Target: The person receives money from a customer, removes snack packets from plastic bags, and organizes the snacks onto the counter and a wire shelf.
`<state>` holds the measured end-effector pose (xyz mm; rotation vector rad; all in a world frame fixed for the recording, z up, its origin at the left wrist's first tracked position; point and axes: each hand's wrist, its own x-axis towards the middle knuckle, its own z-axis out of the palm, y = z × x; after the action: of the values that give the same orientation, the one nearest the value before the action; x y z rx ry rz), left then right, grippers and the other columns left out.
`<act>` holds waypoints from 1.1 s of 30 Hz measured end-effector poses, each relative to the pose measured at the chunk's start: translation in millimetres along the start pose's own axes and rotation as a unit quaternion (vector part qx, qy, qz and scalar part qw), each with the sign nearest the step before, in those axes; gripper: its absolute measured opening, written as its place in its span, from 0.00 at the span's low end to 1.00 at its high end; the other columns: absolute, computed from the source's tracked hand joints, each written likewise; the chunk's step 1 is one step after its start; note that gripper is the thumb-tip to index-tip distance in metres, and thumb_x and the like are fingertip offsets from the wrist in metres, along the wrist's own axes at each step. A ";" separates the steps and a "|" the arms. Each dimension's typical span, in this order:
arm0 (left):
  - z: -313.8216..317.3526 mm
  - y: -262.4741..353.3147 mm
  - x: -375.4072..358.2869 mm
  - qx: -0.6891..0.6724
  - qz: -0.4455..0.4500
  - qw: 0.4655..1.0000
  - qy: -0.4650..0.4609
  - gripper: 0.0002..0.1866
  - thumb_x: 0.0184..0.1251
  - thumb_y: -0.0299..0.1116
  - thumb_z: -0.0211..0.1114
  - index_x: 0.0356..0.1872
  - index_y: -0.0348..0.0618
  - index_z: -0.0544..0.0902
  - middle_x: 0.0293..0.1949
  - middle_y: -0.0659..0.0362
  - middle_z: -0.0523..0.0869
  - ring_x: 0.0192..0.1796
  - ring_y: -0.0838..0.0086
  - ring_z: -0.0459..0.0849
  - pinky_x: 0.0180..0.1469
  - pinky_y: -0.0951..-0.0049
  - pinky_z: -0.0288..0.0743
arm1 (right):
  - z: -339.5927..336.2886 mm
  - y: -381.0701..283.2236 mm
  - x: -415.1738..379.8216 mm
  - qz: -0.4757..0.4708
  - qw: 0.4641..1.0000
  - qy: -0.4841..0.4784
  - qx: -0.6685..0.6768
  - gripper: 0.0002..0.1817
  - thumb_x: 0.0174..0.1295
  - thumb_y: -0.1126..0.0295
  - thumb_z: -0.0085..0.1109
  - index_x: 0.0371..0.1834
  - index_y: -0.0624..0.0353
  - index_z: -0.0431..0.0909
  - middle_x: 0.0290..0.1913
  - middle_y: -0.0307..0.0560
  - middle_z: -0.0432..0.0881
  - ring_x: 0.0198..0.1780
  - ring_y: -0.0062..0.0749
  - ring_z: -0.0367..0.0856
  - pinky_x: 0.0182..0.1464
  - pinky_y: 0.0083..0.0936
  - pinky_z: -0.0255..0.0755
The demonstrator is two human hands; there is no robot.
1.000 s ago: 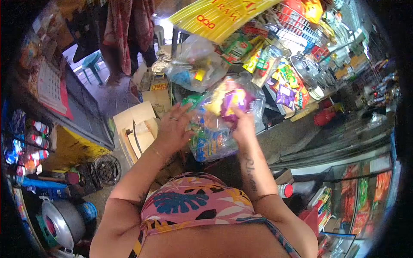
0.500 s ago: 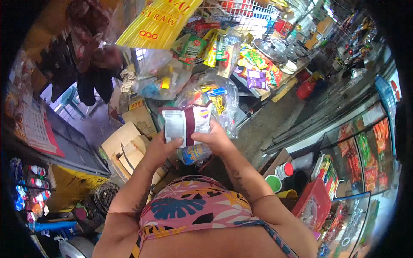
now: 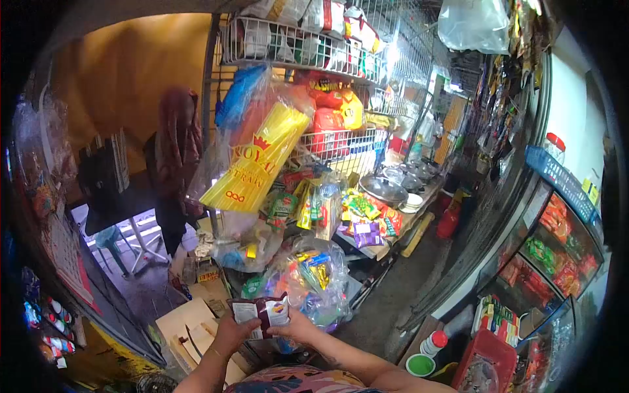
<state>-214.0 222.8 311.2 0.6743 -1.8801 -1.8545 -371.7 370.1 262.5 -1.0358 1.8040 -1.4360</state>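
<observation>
Both hands hold a white and maroon packet (image 3: 265, 313) in front of my body. My left hand (image 3: 234, 333) grips its left edge, thumb on the front; my right hand (image 3: 298, 325) grips the right edge. Just beyond the packet lies a clear plastic bag (image 3: 314, 275) with colourful packs inside. A bundle of yellow straws (image 3: 265, 157) in printed plastic stands farther up. Small sachets (image 3: 367, 234), purple and other colours, lie on the counter to the right of the clear bag. The fingers behind the packet are hidden.
Wire racks (image 3: 341, 147) hold packaged goods. Pans with glass lids (image 3: 383, 190) stand at the back. A cardboard box (image 3: 196, 334) is at lower left, a red basin (image 3: 488, 363) at lower right. A dark-clothed person (image 3: 173, 177) stands at left.
The view has tilted up, showing more of the racks and the person at left. The packet and both hands now appear lower in view, with the packet more tilted and partly folded.
</observation>
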 end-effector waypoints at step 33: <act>15.4 -65.7 8.0 -0.029 -0.091 0.991 -0.093 0.23 0.67 0.34 0.68 0.60 0.36 0.75 0.48 0.56 0.85 0.48 0.70 0.83 0.53 0.69 0.77 | 3.7 65.5 -30.2 0.008 0.992 0.103 0.078 0.32 0.53 0.60 0.76 0.58 0.64 0.74 0.55 0.51 0.79 0.55 0.41 0.78 0.60 0.37 0.70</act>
<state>-226.2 230.5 244.8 0.6961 -1.9257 -2.1445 -366.5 401.3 197.5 -0.8175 1.8027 -1.6956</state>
